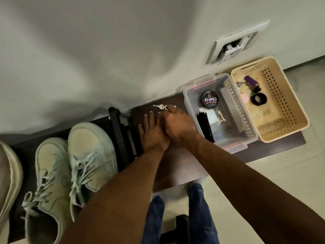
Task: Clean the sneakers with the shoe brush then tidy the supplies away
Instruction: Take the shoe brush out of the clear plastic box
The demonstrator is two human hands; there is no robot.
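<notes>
A pair of pale green-white sneakers stands on the dark bench at the left, one (51, 175) beside the other (91, 152). The black shoe brush (205, 126) lies in a clear plastic box (235, 147), next to a round polish tin (209, 102). My left hand (151, 132) rests flat on the bench with straight fingers. My right hand (179, 124) lies partly over it. Its fingertips reach the ring of a small set of keys (159, 106) near the wall. Whether they pinch the ring is hidden.
A beige perforated basket (284, 124) to the right of the box holds keys, a purple tag and a black ring. A black frame (121, 136) divides the sneakers from the brown bench top (175, 166). Another shoe (8, 175) is at the far left; a wall socket (233, 44) is above.
</notes>
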